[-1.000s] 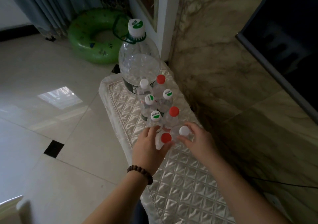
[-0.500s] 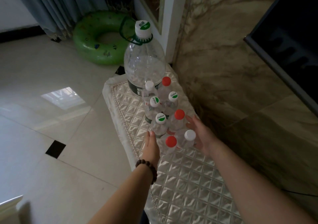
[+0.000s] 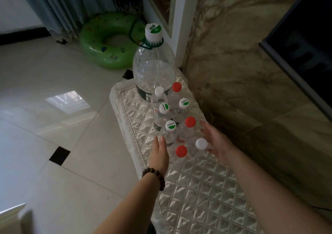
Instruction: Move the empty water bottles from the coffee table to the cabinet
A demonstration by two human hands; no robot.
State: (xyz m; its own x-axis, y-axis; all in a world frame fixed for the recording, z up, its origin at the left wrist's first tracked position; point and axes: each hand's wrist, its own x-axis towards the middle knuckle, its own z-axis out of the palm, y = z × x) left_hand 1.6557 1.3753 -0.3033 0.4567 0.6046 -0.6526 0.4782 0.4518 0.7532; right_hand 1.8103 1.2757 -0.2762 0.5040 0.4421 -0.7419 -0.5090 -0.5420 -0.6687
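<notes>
- The small clear bottles stand upright in a tight cluster just in front of the big jug, capped red, white or white-and-green.
- My left hand and right hand flank the cluster's near end, fingers spread, holding nothing; my right palm may touch the white-capped bottle.
- All stand on the quilted satin cloth.
- Beyond the jug, a green swim ring lies on pale tiles.
</notes>
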